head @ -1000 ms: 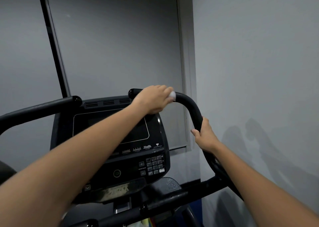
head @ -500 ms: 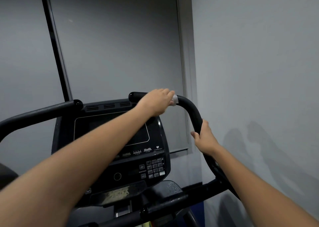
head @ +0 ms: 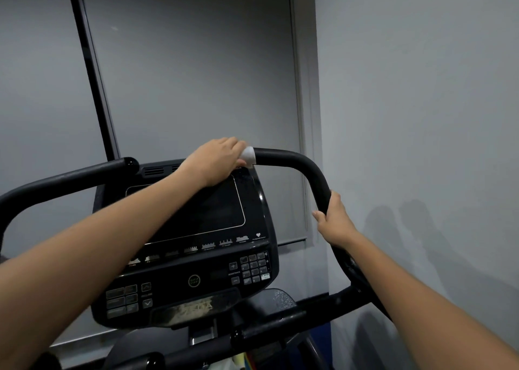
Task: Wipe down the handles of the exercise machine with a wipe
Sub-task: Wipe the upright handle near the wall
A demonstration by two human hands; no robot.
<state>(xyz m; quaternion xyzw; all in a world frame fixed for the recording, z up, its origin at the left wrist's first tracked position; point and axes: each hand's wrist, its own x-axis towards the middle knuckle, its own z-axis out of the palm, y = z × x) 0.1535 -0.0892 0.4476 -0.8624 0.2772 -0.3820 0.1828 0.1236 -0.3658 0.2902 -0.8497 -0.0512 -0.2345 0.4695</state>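
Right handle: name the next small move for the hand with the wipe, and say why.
Probably slide the left hand with the wipe rightward along the right handle toward the bend. The wipe sits near the handle's inner end, bare black grip lies ahead of it, and the right hand steadies the handle lower down.

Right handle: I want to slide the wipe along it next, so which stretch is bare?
The right handle is bare along its top bar and bend, between the wipe under the left hand and the right hand. Below that hand the bar runs on uncovered. The inner end is taken.
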